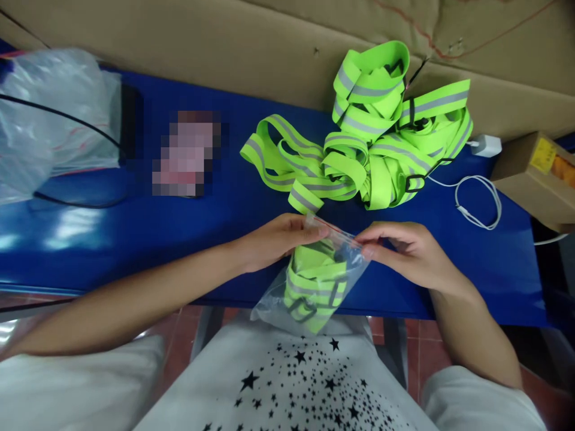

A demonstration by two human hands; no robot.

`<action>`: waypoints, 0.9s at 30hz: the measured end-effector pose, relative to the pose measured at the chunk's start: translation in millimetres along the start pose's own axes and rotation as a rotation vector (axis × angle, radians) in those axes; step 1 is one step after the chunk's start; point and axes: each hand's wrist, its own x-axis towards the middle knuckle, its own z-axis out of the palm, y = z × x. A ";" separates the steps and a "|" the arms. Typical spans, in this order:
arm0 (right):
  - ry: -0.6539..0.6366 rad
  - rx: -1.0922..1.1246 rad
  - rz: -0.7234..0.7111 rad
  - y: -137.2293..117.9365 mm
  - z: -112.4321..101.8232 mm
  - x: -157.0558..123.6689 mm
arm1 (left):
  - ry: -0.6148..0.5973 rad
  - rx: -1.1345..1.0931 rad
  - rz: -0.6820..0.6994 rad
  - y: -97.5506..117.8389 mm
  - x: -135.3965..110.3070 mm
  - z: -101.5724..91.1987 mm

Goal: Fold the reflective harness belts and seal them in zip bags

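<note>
A clear zip-lock bag (272, 302) with a red line along its top hangs between my hands at the table's front edge. Inside it lies a folded neon-green reflective strap (317, 281) with grey stripes and black buckles. My left hand (283, 239) pinches the bag's top at its left part, thumb over the red line. At the top right corner, my right hand (402, 251) grips the bag between thumb and fingers. Just beyond the bag, a heap of loose neon-green reflective straps (390, 155) with black buckles rests on the blue table (215, 221).
Clear plastic bags (58, 120) lie at the left, crossed by a black cable (67, 114). A blurred-out rectangular item (186, 155) is right of them. At the right are a white charger (487, 145), its coiled cable (498, 203) and a cardboard box (530, 173). Brown cardboard (224, 54) lines the back.
</note>
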 end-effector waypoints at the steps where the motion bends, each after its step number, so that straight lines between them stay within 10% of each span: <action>1: 0.045 -0.027 0.015 1.0 -0.4 0.3 | 0.007 -0.013 0.020 0.0 -0.4 -0.2; 7: 0.082 -0.062 0.159 9.5 1.0 2.1 | -0.080 -0.130 0.070 9.4 -8.3 3.6; 14: 0.240 0.019 0.149 8.2 5.5 4.9 | 0.205 0.005 0.207 0.3 -3.4 0.5; 27: 0.294 0.102 0.207 11.1 2.9 10.2 | 0.308 0.210 0.367 4.4 -6.9 0.7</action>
